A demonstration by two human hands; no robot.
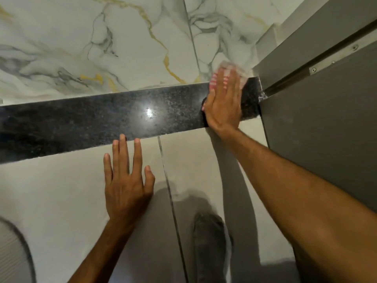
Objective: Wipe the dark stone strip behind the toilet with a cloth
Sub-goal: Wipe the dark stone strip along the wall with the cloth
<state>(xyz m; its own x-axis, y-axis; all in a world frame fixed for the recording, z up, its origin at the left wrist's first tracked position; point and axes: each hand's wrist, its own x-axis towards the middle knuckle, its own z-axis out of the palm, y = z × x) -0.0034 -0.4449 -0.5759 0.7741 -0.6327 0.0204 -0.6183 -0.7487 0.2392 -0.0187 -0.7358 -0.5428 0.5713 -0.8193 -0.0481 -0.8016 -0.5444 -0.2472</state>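
Dark stone strip [102, 119] runs across the wall; your right hand [223, 103] presses the pink cloth [228, 68] flat under spread fingers [218, 82] at its far right end. Left hand [126, 180] braces open-palmed on the tile below. Wiping is underway; next, sweep leftward with steady pressure.

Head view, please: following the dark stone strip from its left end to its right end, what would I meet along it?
Bare dark stone strip → left hand's fingertips at its lower edge → bright light reflection → right hand flat on the pink cloth → grey partition.
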